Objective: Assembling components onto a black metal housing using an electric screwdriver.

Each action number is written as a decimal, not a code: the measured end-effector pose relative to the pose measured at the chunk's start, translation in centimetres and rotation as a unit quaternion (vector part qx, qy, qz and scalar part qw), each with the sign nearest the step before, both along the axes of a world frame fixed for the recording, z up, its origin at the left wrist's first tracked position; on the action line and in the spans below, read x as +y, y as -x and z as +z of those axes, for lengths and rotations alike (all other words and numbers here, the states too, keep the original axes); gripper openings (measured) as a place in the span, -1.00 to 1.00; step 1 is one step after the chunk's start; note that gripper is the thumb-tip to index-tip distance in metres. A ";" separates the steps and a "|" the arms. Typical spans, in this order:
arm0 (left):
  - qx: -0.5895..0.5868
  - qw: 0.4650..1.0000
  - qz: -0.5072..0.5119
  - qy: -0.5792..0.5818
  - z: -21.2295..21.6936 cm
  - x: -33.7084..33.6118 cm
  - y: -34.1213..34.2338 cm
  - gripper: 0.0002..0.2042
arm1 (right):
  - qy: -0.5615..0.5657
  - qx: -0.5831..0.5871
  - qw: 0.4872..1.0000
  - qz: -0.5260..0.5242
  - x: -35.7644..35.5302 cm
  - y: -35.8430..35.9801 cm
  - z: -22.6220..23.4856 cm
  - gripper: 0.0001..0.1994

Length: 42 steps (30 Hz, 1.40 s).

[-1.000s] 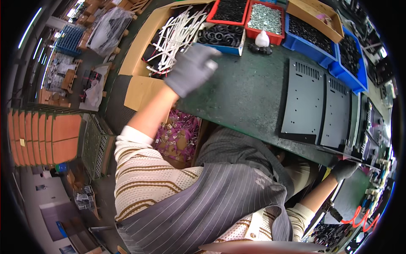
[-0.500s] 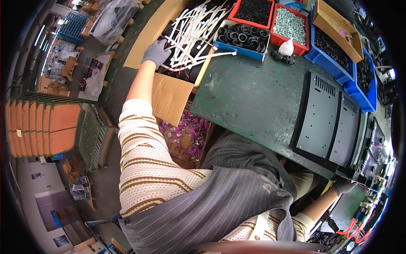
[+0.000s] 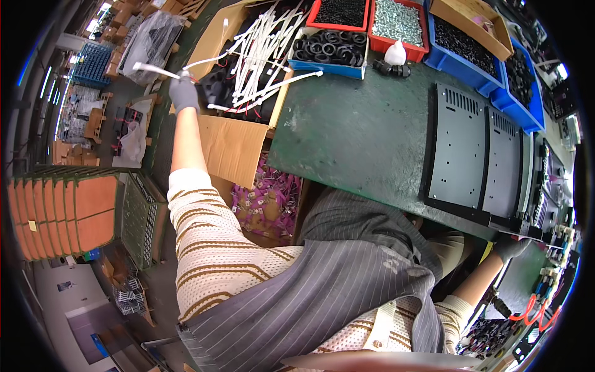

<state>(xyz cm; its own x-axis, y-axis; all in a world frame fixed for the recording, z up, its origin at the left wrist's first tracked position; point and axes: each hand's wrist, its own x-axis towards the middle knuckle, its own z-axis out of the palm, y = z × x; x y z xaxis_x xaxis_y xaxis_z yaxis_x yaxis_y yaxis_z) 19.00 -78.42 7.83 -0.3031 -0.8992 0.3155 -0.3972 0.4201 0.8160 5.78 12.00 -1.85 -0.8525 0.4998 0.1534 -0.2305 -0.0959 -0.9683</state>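
Gripping a slim white flexible strip (image 3: 158,70) in the left hand (image 3: 184,94), grey-gloved, fingers closed around it; arm stretched out to the far left. One end of the strip sticks out leftward past the fingers, with a blunt white tip. Small red wire showing by the fingertips.

Hand is at the left side of an open brown cardboard box (image 3: 234,147), near flap folded down. Inside, a loose heap of white strips (image 3: 263,59) with thin red wires, lying crisscross over black contents. One strip pokes over the box's right edge, toward the dark green worktable (image 3: 353,130).

Right hand (image 3: 510,248), also grey-gloved, low at far right, by the near corner of a pair of flat grey metal panels with black edges and slotted vents (image 3: 457,149). Fingers partly hidden and small in view; cannot tell whether they grip anything.

Along the table's far side: shallow blue-and-white box (image 3: 328,69) of black rings (image 3: 331,48); behind it, a red plastic bin (image 3: 334,26) of small black pieces; beside that, a second red bin holding silvery metal hardware (image 3: 396,25). White bulb-shaped piece (image 3: 395,54) just in front, next to a dark fitting (image 3: 396,69). Blue plastic bins of black parts (image 3: 462,69) farther right.

Below the table's left end, purple pieces (image 3: 266,201) lie piled.
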 end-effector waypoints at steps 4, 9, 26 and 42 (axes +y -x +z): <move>-0.055 0.984 -0.111 0.131 5.5 3.0 1.4 -0.74 | 0.049 0.014 0.999 -0.008 0.0 0.5 -0.3 -0.51; -0.183 0.942 -0.093 0.265 10.4 4.7 3.1 -0.68 | 0.108 0.024 0.994 -0.002 0.2 0.8 -0.5 -0.57; -0.314 0.946 -0.027 0.079 13.7 -3.5 -2.5 -0.57 | 0.297 0.087 0.942 0.130 1.9 0.7 -1.9 -0.57; 0.085 0.893 -0.436 -0.073 26.9 29.3 6.4 -0.69 | 0.331 0.107 0.935 0.072 -2.0 -0.3 -0.6 -0.58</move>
<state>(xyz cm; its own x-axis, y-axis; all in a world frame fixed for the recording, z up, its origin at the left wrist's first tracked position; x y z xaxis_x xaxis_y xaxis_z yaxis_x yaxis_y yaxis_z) 12.59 -49.12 34.73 -0.8676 -0.3796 0.3213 0.1631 0.3932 0.9049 6.10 9.96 -2.48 -0.9034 0.4280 0.0267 -0.3512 -0.7027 -0.6188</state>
